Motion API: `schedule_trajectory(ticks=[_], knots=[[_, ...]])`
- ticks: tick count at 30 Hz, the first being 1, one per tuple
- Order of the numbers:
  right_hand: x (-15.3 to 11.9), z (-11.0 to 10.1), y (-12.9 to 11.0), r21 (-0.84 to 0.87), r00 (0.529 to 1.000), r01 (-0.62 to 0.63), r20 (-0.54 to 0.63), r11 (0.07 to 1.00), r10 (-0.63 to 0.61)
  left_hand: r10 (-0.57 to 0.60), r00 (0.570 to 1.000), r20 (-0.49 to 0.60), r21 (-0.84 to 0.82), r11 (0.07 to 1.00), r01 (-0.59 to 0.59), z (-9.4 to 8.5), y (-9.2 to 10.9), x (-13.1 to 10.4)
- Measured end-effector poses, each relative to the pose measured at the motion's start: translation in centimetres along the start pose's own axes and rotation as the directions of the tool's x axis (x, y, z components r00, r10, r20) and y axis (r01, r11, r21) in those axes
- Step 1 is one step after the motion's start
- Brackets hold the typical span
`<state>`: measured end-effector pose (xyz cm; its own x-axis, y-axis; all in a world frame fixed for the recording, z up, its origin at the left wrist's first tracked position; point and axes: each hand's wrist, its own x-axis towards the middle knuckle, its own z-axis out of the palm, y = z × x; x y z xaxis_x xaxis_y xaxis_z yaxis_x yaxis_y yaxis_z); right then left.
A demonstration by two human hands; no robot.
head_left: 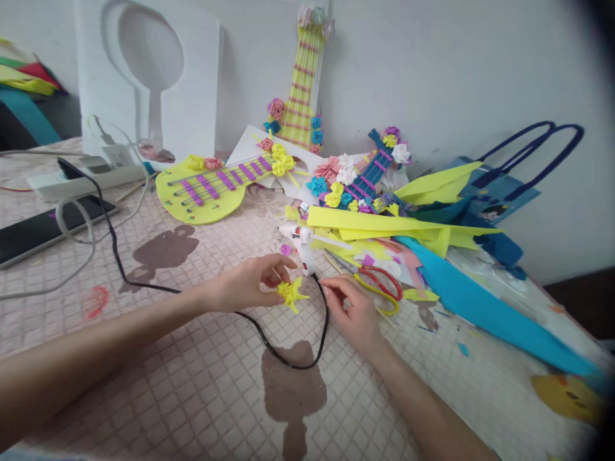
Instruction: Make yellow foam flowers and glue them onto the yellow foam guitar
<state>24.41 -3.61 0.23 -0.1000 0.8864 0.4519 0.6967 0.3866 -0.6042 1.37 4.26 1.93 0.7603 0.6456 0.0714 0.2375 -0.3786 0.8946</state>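
Near the centre, my left hand (250,280) pinches a yellow crepe paper flower (292,293) between thumb and fingers. To its right, my right hand (350,310) is curled with its fingertips at the black cable, just below a white glue gun (303,246); whether it grips the cable is hard to make out. The glue gun lies on the table with its nozzle toward the left. Its black cable (293,366) loops below both hands. Scissors with red and yellow handles (384,285) rest right of the glue gun.
A yellow paper guitar (202,192) lies behind my left hand. Another yellow guitar (300,83) leans on the wall, near a blue flowered one (372,176). Yellow paper (379,221), blue paper (480,310) and a blue bag (504,195) are at right; a power strip (86,176) and phone (48,224) at left.
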Motion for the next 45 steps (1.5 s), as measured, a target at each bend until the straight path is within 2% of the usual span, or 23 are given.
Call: schedule_trajectory(ticks=[5,14,23,32,34,37,39,41,45], knots=[[-0.6,-0.5,-0.5,0.043,0.999,-0.028,0.022,0.999,0.027,-0.033,0.999,0.007,0.013,0.999,0.033,0.2,-0.1,-0.5],[-0.9,0.9,-2.1,0.121,0.996,-0.054,0.084,0.991,0.044,-0.032,0.999,0.0,0.053,0.998,0.032,0.4,0.7,-1.2],[-0.9,1.3,-2.3,0.133,0.993,-0.043,0.118,0.99,0.027,0.012,1.0,-0.014,0.079,0.997,-0.011,0.6,-0.3,-1.6],[-1.0,1.4,-2.4,0.117,0.991,-0.012,0.131,0.993,-0.004,0.029,0.999,-0.019,0.137,0.99,-0.026,0.6,-0.4,-1.7],[-0.8,1.1,-2.1,0.048,0.994,0.004,0.105,0.999,-0.009,0.02,1.0,-0.015,0.136,0.99,-0.017,0.5,-0.4,-1.7],[-0.1,0.2,-0.8,-0.182,1.0,-0.015,0.005,0.983,0.016,-0.002,1.0,-0.006,0.113,0.994,0.002,0.5,-0.3,-1.7],[0.4,-0.7,0.5,-0.371,0.998,-0.052,-0.044,0.927,0.038,-0.017,1.0,-0.003,0.099,0.995,0.017,0.4,-0.3,-1.7],[0.8,-1.5,1.8,-0.531,0.998,-0.064,-0.044,0.845,0.048,-0.025,1.0,0.002,0.094,0.995,0.025,0.4,-0.3,-1.7],[0.9,-2.3,3.8,-0.692,0.997,-0.054,0.003,0.72,0.078,-0.029,1.0,0.011,0.094,0.995,0.028,0.4,-0.5,-1.7]])
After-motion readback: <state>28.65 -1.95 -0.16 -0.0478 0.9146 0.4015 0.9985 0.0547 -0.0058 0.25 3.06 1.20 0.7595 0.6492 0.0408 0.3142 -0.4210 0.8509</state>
